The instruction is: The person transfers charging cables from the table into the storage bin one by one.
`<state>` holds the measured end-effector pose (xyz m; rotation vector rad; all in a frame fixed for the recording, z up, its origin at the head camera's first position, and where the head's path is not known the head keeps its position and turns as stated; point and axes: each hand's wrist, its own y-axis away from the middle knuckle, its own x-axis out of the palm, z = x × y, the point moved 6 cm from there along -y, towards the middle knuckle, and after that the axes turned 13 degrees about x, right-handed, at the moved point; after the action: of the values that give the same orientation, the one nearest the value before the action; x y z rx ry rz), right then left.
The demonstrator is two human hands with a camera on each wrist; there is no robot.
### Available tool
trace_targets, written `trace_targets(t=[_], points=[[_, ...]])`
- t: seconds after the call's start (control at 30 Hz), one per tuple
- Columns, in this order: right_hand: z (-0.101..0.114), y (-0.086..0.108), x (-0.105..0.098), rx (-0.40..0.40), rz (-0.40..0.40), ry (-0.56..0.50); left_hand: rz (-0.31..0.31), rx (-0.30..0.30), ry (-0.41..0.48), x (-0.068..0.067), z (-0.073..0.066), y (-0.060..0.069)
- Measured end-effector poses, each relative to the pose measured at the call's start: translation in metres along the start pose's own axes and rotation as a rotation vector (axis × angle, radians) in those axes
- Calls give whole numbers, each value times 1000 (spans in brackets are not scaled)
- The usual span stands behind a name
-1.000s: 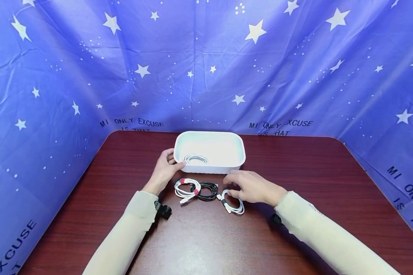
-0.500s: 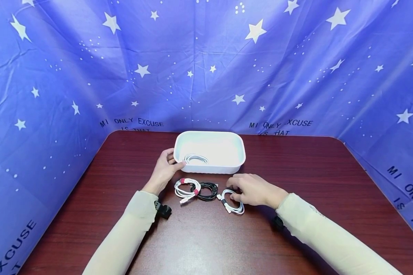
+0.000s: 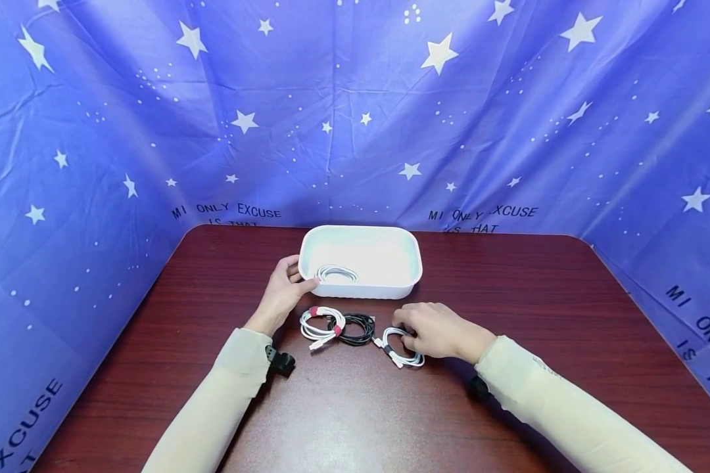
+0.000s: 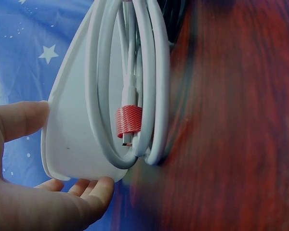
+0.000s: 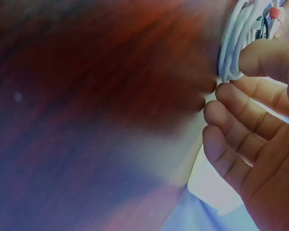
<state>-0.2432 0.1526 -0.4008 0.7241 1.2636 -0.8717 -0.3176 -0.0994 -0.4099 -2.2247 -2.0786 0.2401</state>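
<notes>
A white open box (image 3: 384, 290) stands at the back of the table, with a coiled white cable (image 3: 337, 273) inside at its front left. My left hand (image 3: 281, 289) holds the box's left front corner, thumb at the rim and fingers along the side. My right hand (image 3: 440, 330) pinches a coiled white cable (image 3: 411, 360) with a dark tie between thumb and fingers; the coil (image 5: 231, 45) shows at the thumb in the right wrist view. A white cable (image 3: 304, 326) with red ties (image 4: 129, 120) lies before the box, beside a coiled black cable (image 3: 361, 338).
The dark red wooden table (image 3: 538, 282) spreads to both sides and toward me. Behind it and at its sides hangs a blue curtain (image 3: 355, 85) with white stars and lettering. A black wrist strap device (image 3: 282, 362) sits at the left cuff.
My right hand has drawn back from near the box, down to the dark-tied white cable, and has taken hold of it. That coil has shifted slightly right. My left hand stays put.
</notes>
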Motion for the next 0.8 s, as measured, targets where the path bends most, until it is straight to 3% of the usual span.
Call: trace_targets(t=[0.8], points=[[3, 0, -3, -103, -35, -75, 4, -7, -7, 0, 2, -1]])
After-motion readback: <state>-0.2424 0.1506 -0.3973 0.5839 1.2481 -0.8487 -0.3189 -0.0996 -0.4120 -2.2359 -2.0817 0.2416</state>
